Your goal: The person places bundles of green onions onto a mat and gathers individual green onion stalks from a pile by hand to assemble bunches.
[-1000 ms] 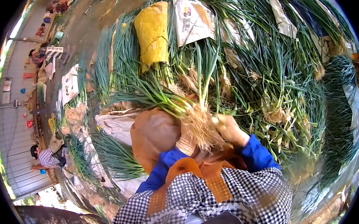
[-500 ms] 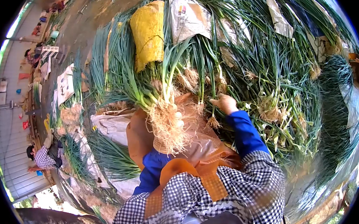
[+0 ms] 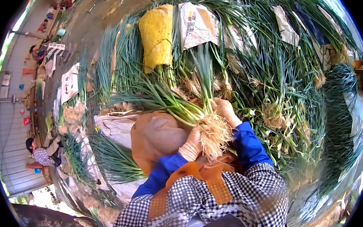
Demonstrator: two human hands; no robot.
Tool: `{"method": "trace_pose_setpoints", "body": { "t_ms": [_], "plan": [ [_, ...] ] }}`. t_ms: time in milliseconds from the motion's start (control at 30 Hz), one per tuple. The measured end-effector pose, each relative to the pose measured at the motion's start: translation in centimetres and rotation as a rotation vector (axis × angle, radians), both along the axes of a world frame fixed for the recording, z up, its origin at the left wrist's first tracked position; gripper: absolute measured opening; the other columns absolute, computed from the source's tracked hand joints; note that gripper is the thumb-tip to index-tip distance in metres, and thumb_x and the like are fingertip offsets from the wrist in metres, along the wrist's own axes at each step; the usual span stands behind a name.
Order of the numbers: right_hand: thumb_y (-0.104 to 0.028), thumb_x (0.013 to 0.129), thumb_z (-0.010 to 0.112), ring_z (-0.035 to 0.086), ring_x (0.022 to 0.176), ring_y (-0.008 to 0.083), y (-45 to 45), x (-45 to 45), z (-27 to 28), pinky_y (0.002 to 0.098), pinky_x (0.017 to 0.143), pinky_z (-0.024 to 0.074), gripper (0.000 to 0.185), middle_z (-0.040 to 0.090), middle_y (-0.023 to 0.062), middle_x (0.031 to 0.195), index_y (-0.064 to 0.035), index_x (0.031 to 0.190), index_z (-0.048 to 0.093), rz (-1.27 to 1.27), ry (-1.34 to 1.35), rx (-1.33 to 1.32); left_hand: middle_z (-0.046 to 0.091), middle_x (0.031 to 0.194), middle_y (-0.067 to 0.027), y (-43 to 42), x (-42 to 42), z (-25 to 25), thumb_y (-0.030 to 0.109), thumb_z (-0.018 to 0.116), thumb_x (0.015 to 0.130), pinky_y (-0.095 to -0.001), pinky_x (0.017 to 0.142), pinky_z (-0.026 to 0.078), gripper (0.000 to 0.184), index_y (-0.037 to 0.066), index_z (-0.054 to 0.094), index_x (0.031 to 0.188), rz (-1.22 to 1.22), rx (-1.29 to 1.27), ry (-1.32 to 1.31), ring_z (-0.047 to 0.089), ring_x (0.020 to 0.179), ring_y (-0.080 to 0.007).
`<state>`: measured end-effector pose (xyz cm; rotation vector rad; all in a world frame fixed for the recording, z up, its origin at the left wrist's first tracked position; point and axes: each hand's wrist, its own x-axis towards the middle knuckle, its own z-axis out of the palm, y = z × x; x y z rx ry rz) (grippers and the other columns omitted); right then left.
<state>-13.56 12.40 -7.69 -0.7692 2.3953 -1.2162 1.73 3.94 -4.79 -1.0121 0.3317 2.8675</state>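
A bunch of green onions (image 3: pixel 185 112) lies across my lap, its pale shaggy roots (image 3: pixel 215 136) toward my body and its leaves fanned to the left and upward. My left hand (image 3: pixel 192 145) is closed round the bunch at its lower left, beside the roots. My right hand (image 3: pixel 226 111) grips the white stems from the right, just above the roots, with its fingertips partly hidden. Under the bunch, a brown apron (image 3: pixel 158 133) covers my knees. Beyond my hands lie more rooted green onions (image 3: pixel 190 87).
A yellow sack (image 3: pixel 156 36) and a white printed sack (image 3: pixel 198 26) cover piled leaves ahead. Loose onions with trimmings (image 3: pixel 275 118) spread to the right. Another onion heap (image 3: pixel 115 157) lies at the left. A person in a checked top (image 3: pixel 44 156) sits at far left.
The bunch has moved right and tilted, its roots now farther right. My right hand has come from the loose onions onto its stems. My left hand has shifted right with the bunch.
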Motion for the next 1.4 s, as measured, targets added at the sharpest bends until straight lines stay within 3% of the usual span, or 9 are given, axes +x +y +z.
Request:
{"method": "trace_pose_setpoints", "body": {
  "t_ms": [300, 467, 567, 733, 900, 1133, 1233, 1367, 1400],
  "plan": [
    [-0.021, 0.083, 0.059, 0.053, 0.047, 0.0246, 2.4, 2.8, 4.0, 0.0336, 0.045, 0.0425, 0.023, 0.056, 0.0095, 0.056, -0.0075, 0.066, 0.056, -0.248, 0.294, -0.117, 0.058, 0.099, -0.0188, 0.5, -0.9, -0.7, 0.006, 0.054, 0.075, -0.0432, 0.079, 0.051, 0.038, 0.0, 0.048, 0.113, 0.077, 0.115, 0.067, 0.059, 0.088, -0.0325],
    [-0.031, 0.091, 0.048, 0.055, 0.053, 0.0158, 10.4, -2.5, 5.7, 0.0296, 0.048, 0.0441, 0.03, 0.062, 0.0049, 0.064, -0.0061, 0.081, 0.062, -0.715, -0.307, -0.63, 0.06, 0.096, -0.0168, -0.4, -1.0, 1.1, 0.006, 0.055, 0.076, -0.0424, 0.078, 0.052, 0.038, 0.0, 0.049, 0.113, 0.111, 0.141, 0.054, 0.06, 0.084, -0.0306],
    [-0.052, 0.086, 0.043, 0.063, 0.081, 0.0254, 14.3, -7.6, 6.3, 0.0376, 0.065, 0.0493, 0.05, 0.063, 0.017, 0.094, -0.0064, 0.094, 0.063, -0.26, -0.083, 0.772, 0.06, 0.096, -0.0166, -0.4, -1.0, 0.8, 0.006, 0.056, 0.076, -0.0423, 0.078, 0.052, 0.037, 0.0, 0.049, 0.112, 0.092, 0.118, 0.04, 0.06, 0.084, -0.0303],
    [-0.046, 0.084, 0.055, 0.057, 0.061, 0.0163, 2.6, -1.7, 4.0, 0.0306, 0.056, 0.0461, 0.047, 0.062, 0.0058, 0.071, -0.0024, 0.1, 0.062, -0.077, -0.674, -0.118, 0.06, 0.096, -0.0162, -0.2, -0.8, 1.5, 0.006, 0.056, 0.076, -0.0421, 0.077, 0.052, 0.036, 0.0, 0.05, 0.112, 0.067, 0.08, -0.002, 0.06, 0.084, -0.03],
    [-0.03, 0.081, 0.061, 0.058, 0.061, 0.0278, -2.5, -0.7, 1.0, 0.0337, 0.057, 0.0463, 0.021, 0.058, 0.0146, 0.066, -0.0089, 0.085, 0.062, -0.088, 0.063, 0.091, 0.061, 0.097, -0.0159, 0.1, -0.5, 1.4, 0.007, 0.056, 0.076, -0.0419, 0.077, 0.052, 0.036, 0.0, 0.051, 0.111, 0.062, 0.045, -0.066, 0.061, 0.083, -0.0296],
    [-0.019, 0.09, 0.052, 0.039, 0.05, 0.0046, 5.7, 1.2, 6.6, 0.0192, 0.043, 0.0323, 0.023, 0.046, -0.0061, 0.064, -0.0114, 0.068, 0.049, -0.081, -0.785, -0.577, 0.06, 0.102, -0.0147, -0.2, -1.5, 1.7, 0.008, 0.054, 0.079, -0.0405, 0.08, 0.052, 0.033, -0.001, 0.051, 0.111, 0.18, 0.067, 0.034, 0.06, 0.087, -0.0275],
    [-0.022, 0.089, 0.053, 0.042, 0.046, 0.0051, 11.7, -3.3, 9.0, 0.0181, 0.043, 0.0336, 0.018, 0.054, -0.002, 0.063, -0.0093, 0.076, 0.056, -0.466, -0.406, -0.626, 0.059, 0.103, -0.0147, -0.6, -1.7, 1.9, 0.008, 0.054, 0.079, -0.0405, 0.08, 0.052, 0.033, -0.001, 0.051, 0.111, 0.178, 0.069, 0.035, 0.06, 0.087, -0.0276],
    [-0.032, 0.087, 0.049, 0.062, 0.064, 0.0226, 12.4, -12.2, 4.5, 0.0318, 0.055, 0.0497, 0.032, 0.063, 0.0102, 0.073, -0.004, 0.08, 0.063, -0.019, -0.048, 1.144, 0.059, 0.103, -0.0148, -1.1, -1.9, 2.0, 0.008, 0.054, 0.079, -0.0405, 0.08, 0.052, 0.033, -0.001, 0.051, 0.111, 0.151, 0.078, 0.024, 0.06, 0.087, -0.0276],
    [-0.035, 0.087, 0.05, 0.062, 0.063, 0.0237, 10.5, -12.8, 1.4, 0.0341, 0.055, 0.0501, 0.033, 0.064, 0.0102, 0.073, -0.0051, 0.079, 0.062, -0.09, 0.059, 0.925, 0.059, 0.103, -0.0148, -1.2, -1.9, 2.1, 0.008, 0.054, 0.079, -0.0405, 0.08, 0.052, 0.034, -0.001, 0.051, 0.112, 0.147, 0.078, 0.022, 0.06, 0.087, -0.0276]
  ]
}}
